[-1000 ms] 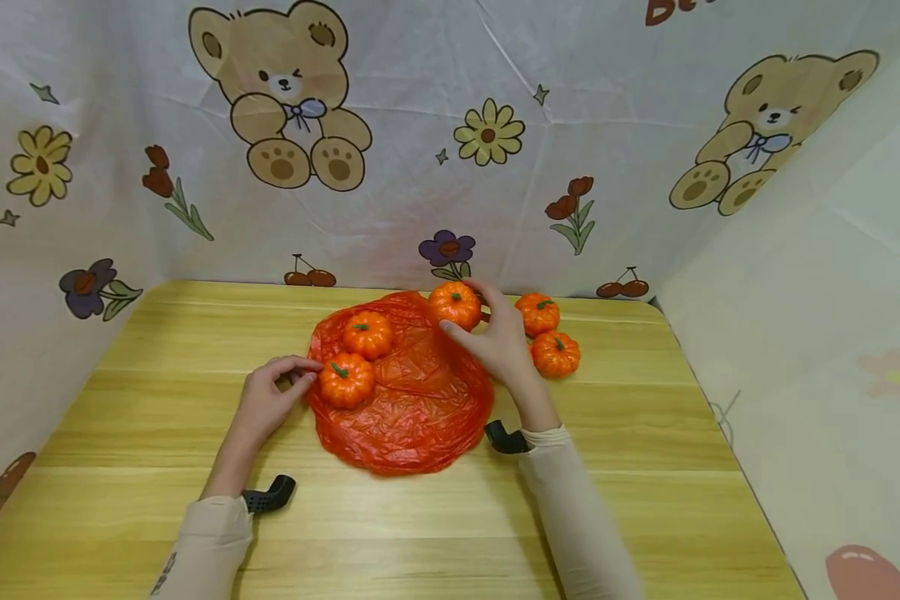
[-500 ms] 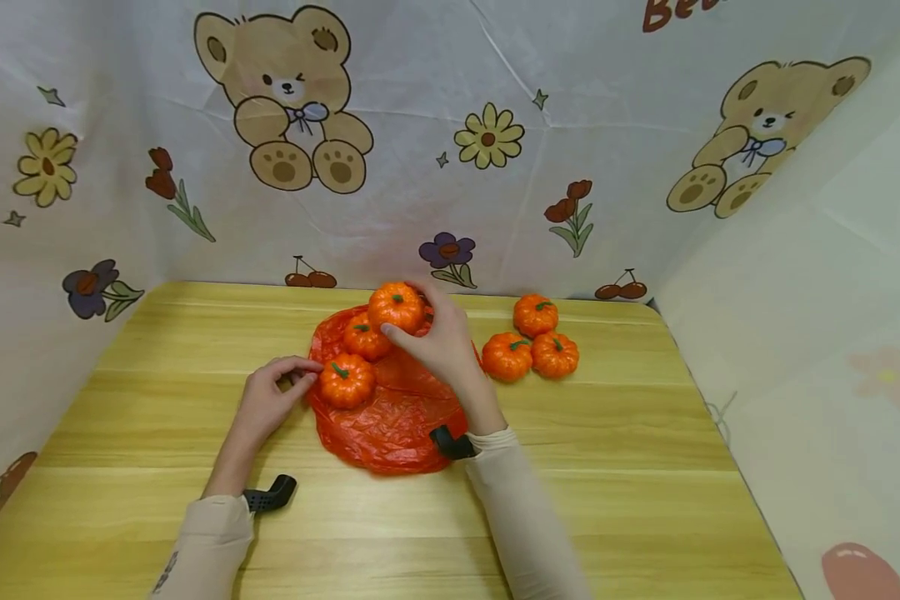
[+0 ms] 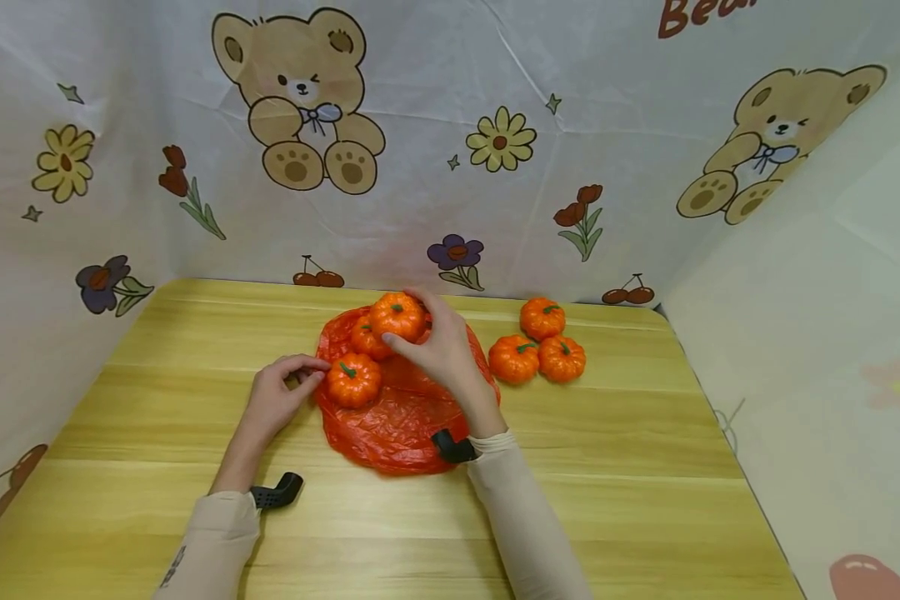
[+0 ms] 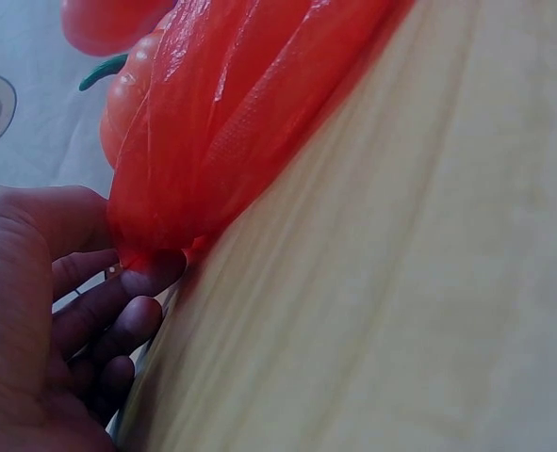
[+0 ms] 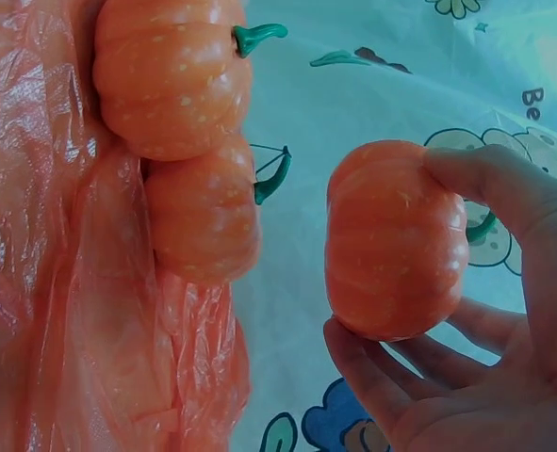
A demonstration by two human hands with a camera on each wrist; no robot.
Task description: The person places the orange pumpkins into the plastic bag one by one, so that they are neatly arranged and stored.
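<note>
Above the table (image 3: 630, 433), the right grip (image 3: 444, 348) clasps a pumpkin (image 3: 397, 315) (left grip (image 3: 276, 393) pinches plastic (image 3: 397, 421)).

The left sleeve (image 3: 213, 537) and right sleeve (image 3: 525, 521) are beige, the former bearing dark markings (image 3: 173, 567); 2 bent black wrist devices (image 3: 279, 493) show.

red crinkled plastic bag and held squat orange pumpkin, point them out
Red crinkled plastic bag (image 3: 408, 410): head view, bare wrinkled middle.
Held squat orange pumpkin (image 5: 396, 243): right wrist view, middle of its ribbed surface.

wood-grain table (image 3: 645, 433), white bear-print cloth (image 3: 420, 75) behind
</note>
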